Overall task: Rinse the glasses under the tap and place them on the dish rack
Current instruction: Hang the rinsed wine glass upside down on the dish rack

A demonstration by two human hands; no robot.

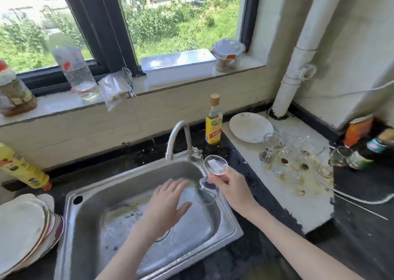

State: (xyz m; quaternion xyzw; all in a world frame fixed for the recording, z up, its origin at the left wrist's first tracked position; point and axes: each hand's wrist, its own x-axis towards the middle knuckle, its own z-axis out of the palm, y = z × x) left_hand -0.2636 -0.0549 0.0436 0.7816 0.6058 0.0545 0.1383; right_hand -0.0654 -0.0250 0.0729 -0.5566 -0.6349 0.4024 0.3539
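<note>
Your right hand (pixel 229 184) pinches the stemmed glass (pixel 210 179) by its stem, foot up and bowl down over the sink's (pixel 136 256) right side, just right of the tap (pixel 178 139), while your left hand (pixel 168 203) hovers spread, nearer the spout.

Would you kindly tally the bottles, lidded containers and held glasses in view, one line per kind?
Yellow-labelled bottles on the counter: 2 (one by the tap, one at far left)
Clear bottle on the windowsill: 1
Lidded jar on the windowsill: 1
White box on the windowsill: 1
Wine glass held upside down in the right hand: 1
Total: 6
</note>
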